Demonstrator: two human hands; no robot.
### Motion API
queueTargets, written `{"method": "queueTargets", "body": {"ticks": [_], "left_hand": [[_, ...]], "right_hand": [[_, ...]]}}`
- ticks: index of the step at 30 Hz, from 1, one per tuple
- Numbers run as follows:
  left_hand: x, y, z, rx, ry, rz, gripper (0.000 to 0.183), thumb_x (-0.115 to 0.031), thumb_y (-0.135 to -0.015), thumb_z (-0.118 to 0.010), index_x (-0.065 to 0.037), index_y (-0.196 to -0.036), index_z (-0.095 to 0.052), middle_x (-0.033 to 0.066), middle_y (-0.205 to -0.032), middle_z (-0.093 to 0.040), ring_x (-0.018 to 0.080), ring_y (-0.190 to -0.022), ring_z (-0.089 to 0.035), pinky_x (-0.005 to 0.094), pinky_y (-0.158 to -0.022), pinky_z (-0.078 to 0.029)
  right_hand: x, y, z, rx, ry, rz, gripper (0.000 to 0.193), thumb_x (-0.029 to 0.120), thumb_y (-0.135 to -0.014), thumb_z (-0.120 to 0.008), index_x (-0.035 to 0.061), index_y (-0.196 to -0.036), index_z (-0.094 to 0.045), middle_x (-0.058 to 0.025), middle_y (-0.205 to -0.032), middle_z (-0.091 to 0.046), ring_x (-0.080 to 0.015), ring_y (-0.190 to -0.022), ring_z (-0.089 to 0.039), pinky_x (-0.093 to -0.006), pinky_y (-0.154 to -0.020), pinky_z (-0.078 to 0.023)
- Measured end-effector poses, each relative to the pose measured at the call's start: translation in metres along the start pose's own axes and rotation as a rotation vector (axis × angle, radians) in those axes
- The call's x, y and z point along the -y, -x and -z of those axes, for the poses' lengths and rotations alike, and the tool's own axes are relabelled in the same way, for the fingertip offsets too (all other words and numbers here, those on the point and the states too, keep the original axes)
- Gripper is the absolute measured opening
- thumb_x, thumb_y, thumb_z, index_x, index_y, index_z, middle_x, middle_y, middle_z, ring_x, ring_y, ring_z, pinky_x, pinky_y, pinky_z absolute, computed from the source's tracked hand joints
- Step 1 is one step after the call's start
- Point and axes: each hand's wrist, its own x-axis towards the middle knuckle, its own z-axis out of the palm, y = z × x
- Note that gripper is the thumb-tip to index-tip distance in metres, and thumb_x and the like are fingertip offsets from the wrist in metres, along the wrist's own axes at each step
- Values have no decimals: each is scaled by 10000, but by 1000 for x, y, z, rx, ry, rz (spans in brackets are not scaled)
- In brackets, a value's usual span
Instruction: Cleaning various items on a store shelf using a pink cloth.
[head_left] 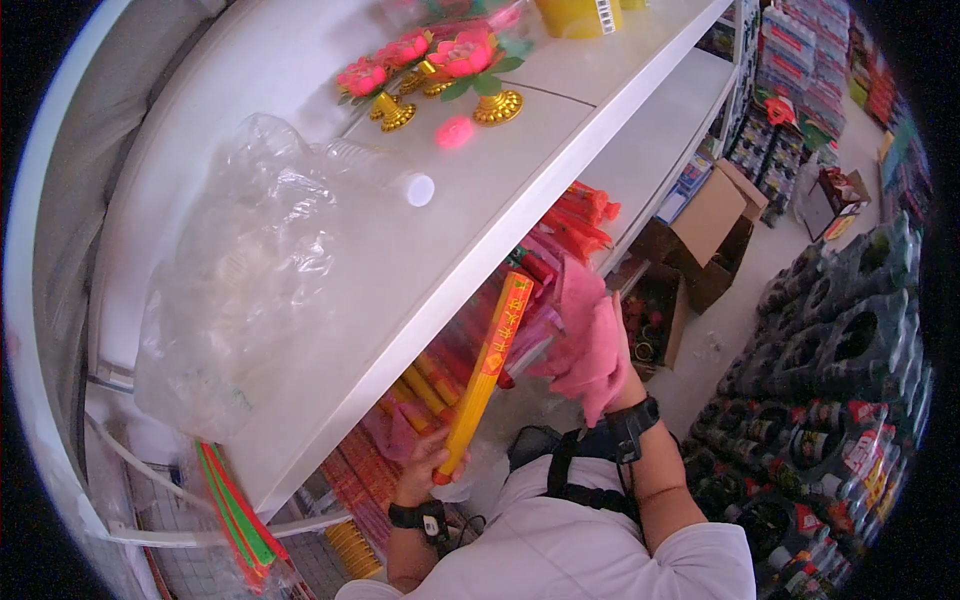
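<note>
My left hand [425,458] is closed around the lower end of a long yellow incense pack [486,372] with a red label, tilted up and to the right. A pink cloth [588,335] hangs at my right hand [628,385]; the cloth hides most of the fingers, which seem closed on it. Just beyond both hands, a lower shelf holds pink and red wrapped packs [535,262] and more yellow packs [425,385]. Orange-red wrapped bundles [582,215] lie farther along that shelf.
On the white shelf top [420,270] lie a crumpled clear plastic bag [250,270], a clear bottle with a white cap [418,190] and pink lotus ornaments [465,60] on gold stands. Open cardboard boxes [705,225] stand on the floor, and shrink-wrapped dark bottles [840,320] are stacked at right.
</note>
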Motion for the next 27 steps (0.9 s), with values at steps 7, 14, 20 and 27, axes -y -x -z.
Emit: {"method": "queueTargets", "body": {"ticks": [7, 14, 20, 27], "left_hand": [[14, -19, -9, 138, -43, 102, 496, -245, -808, -536, 22, -1193, -373, 109, -863, -548, 126, -605, -522, 206, -529, -428], [20, -39, -25, 155, -21, 132, 512, -256, -816, -528, 3, -1219, -349, 99, -875, -551, 117, -604, -513, 200, -522, -413], [7, -58, -55, 99, -25, 124, 509, -268, -822, -522, -14, -1225, -343, 88, -855, -549, 122, -602, -521, 209, -507, -413], [14, -79, -43, 96, 60, -27, 506, -242, -814, -537, -12, -1227, -356, 72, -839, -532, 124, -586, -519, 219, -474, -415]], "right_hand": [[-17, -14, -9, -318, 132, 172, 485, 465, -843, -409, 38, -1065, -474, -62, -935, -574, -158, -809, -568, -251, -707, -474], [-30, -27, 35, -645, 400, 455, 427, 369, -858, -449, 2, -1077, -457, -92, -926, -550, -160, -815, -534, -269, -726, -442], [-36, -20, 18, -517, 396, 260, 428, 363, -878, -409, 1, -1100, -458, -57, -966, -525, -141, -855, -492, -259, -760, -408], [-34, -7, 1, 108, 552, -49, 912, 134, -601, -731, 14, -1298, -156, -37, -1217, -352, -159, -1122, -339, -274, -945, -278]]}}
